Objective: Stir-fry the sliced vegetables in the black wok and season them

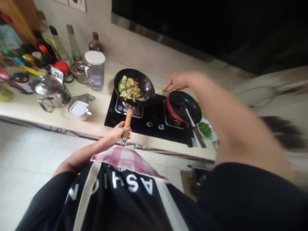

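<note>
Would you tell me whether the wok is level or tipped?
Tipped: the wok leans with its handle end lower, gripped by the left hand.

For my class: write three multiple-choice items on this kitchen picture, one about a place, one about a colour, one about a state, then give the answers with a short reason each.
1. Where does the wok sit?
A. on the left burner of the hob
B. on the floor
C. in a sink

2. What colour is the rim of the second pan?
A. blue
B. red
C. yellow

3. How does the left hand stand?
A. flat on the counter
B. open in the air
C. closed round the wooden handle

Answers: 1 A, the wok is over the left burner; 2 B, a red edge shows under its dark lid; 3 C, its fingers wrap the handle, while the right hand holds a thin utensil.
</note>
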The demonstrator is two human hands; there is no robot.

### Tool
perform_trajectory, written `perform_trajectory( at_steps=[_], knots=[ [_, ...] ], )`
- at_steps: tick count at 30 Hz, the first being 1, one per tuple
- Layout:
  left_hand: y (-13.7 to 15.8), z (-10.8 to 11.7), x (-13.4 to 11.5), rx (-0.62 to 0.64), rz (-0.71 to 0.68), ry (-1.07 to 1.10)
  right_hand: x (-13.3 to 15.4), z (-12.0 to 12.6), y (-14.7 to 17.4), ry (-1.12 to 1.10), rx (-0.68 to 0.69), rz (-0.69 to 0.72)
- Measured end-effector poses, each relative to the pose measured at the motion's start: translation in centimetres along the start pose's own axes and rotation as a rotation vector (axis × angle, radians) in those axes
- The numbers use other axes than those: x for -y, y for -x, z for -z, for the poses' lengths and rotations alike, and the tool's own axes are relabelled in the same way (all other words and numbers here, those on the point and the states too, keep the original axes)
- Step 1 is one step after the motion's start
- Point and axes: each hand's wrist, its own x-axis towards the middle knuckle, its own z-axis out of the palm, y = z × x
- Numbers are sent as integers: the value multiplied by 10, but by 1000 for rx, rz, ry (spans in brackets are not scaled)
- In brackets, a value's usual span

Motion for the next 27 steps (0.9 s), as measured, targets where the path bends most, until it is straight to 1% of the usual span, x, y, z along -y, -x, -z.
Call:
perform_trajectory(
  at_steps=[1,2,3,4,6,8,10,12,14,16,19,20,22,25,27],
  knots=[
    [-1,-3,-1,-24,-12,-22,9,-11,7,41,8,-14],
    [-1,-4,-1,-43,-25,-52,14,-23,15,66,-28,-22],
    [-2,-5,-2,-54,-37,-84,16,-35,22,86,-98,-13],
    [-2,-5,-2,-60,-49,-114,14,-46,28,107,-154,1],
    [-2,-4,-2,-59,-68,-164,-2,-59,38,148,-213,41],
    [-2,-1,-4,-57,-67,-190,-25,-62,40,176,-237,47],
    [-1,2,-7,-58,-52,-210,-46,-58,33,193,-234,2],
    [2,3,-12,-61,-39,-233,-54,-53,19,198,-220,-37],
    [4,4,-16,-66,-33,-247,-45,-53,3,186,-213,-30],
    [5,4,-18,-70,-29,-255,-24,-58,-8,173,-229,15],
    [6,3,-18,-70,-26,-258,2,-65,-3,188,-286,110],
    [6,3,-18,-68,-28,-255,5,-64,4,198,-302,130],
    [5,3,-16,-66,-31,-253,-1,-53,21,201,-296,120],
    [4,3,-15,-68,-34,-255,-20,-19,43,177,-193,30],
    [3,3,-14,-69,-36,-247,-26,5,49,168,-80,2]
  ],
)
